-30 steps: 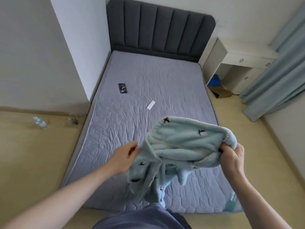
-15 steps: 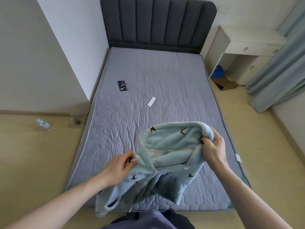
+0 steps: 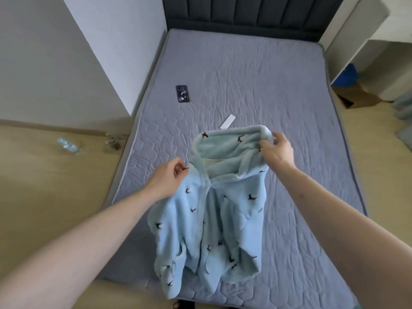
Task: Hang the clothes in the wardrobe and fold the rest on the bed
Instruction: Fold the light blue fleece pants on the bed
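Both hands hold the light-blue fleece hooded garment with small dark bird prints [image 3: 209, 215] over the grey quilted mattress [image 3: 278, 90].
Left hand [image 3: 169, 179] pinches its shoulder; right hand [image 3: 275, 150] grips the hood rim; half a second ago bunched, it now hangs longer, hem past the bed's foot edge.

Home bedroom, bare quilted mattress [image 3: 256, 85], dark padded headboard [image 3: 245, 12], wood floor [image 3: 44, 186], white bedside shelving [image 3: 367, 41]

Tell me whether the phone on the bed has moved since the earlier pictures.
No. The phone keeps its spot near the mattress's left edge, up-left of the white strip; only the camera shifted.
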The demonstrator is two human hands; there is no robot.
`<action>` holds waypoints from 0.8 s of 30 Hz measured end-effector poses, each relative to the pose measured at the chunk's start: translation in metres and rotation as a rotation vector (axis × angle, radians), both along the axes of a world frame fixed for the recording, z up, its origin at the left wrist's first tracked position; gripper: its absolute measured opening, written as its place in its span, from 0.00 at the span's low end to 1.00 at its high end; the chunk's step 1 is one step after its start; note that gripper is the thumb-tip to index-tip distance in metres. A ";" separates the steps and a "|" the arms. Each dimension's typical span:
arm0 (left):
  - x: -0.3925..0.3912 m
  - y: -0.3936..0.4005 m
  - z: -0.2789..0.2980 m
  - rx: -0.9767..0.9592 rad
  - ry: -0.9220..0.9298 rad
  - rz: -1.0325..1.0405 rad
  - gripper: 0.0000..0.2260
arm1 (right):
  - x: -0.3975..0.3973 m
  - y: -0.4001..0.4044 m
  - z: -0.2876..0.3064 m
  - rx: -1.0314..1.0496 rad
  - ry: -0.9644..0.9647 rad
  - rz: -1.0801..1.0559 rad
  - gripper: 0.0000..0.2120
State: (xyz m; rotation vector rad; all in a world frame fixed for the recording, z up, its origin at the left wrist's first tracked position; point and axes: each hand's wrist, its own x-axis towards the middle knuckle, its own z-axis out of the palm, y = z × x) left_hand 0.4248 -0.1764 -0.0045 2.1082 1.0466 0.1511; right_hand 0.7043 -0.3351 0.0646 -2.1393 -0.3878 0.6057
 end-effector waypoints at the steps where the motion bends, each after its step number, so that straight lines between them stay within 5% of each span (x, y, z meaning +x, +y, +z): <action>1: 0.008 0.012 -0.014 -0.042 0.001 0.063 0.09 | 0.008 0.010 -0.020 -0.013 0.018 0.000 0.24; 3: 0.010 0.024 -0.049 -0.135 0.080 0.146 0.15 | 0.008 0.018 -0.067 -0.057 0.061 0.021 0.33; 13: -0.131 -0.010 -0.274 -0.344 0.681 0.221 0.25 | -0.094 -0.116 -0.340 -0.646 0.262 0.209 0.36; 19: -0.144 -0.031 -0.355 -0.665 0.714 0.395 0.55 | -0.121 -0.159 -0.428 -0.745 0.348 -0.114 0.48; 21: -0.137 -0.044 -0.373 -0.726 0.672 0.398 0.46 | -0.127 -0.167 -0.446 -0.767 0.410 -0.194 0.45; 24: -0.126 -0.054 -0.383 -0.611 0.602 0.382 0.22 | -0.128 -0.173 -0.454 -0.796 0.420 -0.184 0.22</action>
